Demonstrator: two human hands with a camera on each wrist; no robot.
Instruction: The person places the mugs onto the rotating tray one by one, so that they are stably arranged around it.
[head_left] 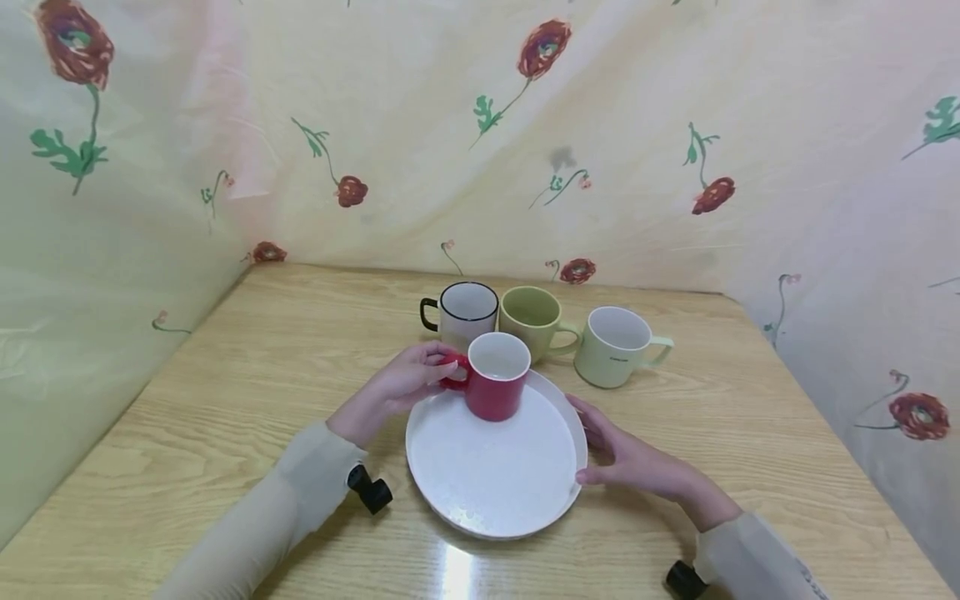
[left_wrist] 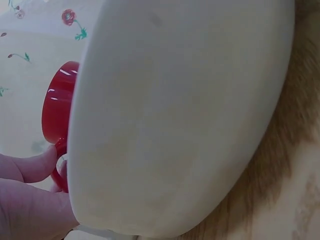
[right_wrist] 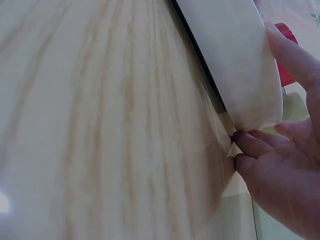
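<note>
My left hand [head_left: 411, 377] pinches the handle of a red mug [head_left: 495, 400] with a white inside. The mug is upright at the far left part of a round white tray [head_left: 498, 483]. In the left wrist view, thumb and fingers close round the red handle [left_wrist: 61, 170], and the tray's pale side wall [left_wrist: 175, 120] fills most of the picture. My right hand [head_left: 633, 458] holds the tray's right side, thumb near the front and fingers farther back along the rim. In the right wrist view, the thumb lies at the tray's upper edge and other fingertips [right_wrist: 240, 140] at its lower edge.
Behind the tray stand a white mug [head_left: 467, 321] with a black rim, an olive-green mug [head_left: 528, 329] and a pale green mug [head_left: 607, 358], side by side. All are on the wooden table [head_left: 247, 375]. A flowered cloth [head_left: 420, 125] hangs behind and at both sides.
</note>
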